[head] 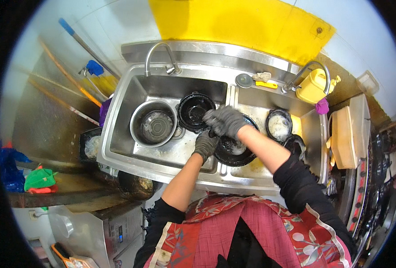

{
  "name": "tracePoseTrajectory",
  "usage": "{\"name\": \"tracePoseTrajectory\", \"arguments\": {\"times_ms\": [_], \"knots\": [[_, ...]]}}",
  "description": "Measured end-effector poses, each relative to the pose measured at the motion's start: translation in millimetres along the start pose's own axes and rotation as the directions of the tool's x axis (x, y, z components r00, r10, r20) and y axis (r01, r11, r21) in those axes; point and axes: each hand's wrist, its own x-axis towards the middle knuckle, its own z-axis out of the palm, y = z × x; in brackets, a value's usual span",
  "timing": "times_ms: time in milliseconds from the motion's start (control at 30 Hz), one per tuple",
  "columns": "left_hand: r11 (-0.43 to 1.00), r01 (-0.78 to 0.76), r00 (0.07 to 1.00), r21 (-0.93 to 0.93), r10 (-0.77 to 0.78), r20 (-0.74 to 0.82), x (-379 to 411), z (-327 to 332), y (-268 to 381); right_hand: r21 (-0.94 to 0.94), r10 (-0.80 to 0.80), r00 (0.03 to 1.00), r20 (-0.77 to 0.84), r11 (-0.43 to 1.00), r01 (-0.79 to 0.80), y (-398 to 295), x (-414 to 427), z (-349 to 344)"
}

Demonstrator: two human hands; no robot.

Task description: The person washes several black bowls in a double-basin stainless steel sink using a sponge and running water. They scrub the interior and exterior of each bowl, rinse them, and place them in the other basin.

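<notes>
My left hand (206, 144), in a dark grey glove, grips the edge of a black pan (235, 157) with suds in it, tilted over the divider of a double steel sink. My right hand (225, 121), gloved alike and slightly blurred, is over the pan's upper left rim; whether it holds anything is hidden. A round black pot (196, 112) stands in the left basin close by, beside a steel pot (153, 124) with some water. In the right basin are a black bowl of foam (279, 125) and another black vessel (295, 145).
Two curved faucets (161, 47) rise behind the basins. On the back ledge lie a round dark lid (244, 80), a yellow-handled tool (266, 84) and a yellow jug (313, 86). Plastic containers (343, 137) stand at the right; long poles (84, 47) lean at the left.
</notes>
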Motion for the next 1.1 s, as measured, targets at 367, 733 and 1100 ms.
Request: {"name": "tracePoseTrajectory", "arguments": {"times_ms": [367,733,1100], "knots": [[0.15,0.777,0.622,-0.612,-0.333,0.709,-32,-89,25,0.113,0.058,0.995,0.084,0.991,-0.067,12,-51,39],[0.971,-0.043,0.996,-0.235,0.061,0.068,2,-55,31,-0.007,-0.063,0.969,-0.24,0.998,0.063,-11,-41,13],[0.715,0.439,0.891,-0.544,-0.422,0.165,-17,-45,44,-0.043,0.171,0.959,-0.225,0.982,-0.185,29,-35,-3]]}}
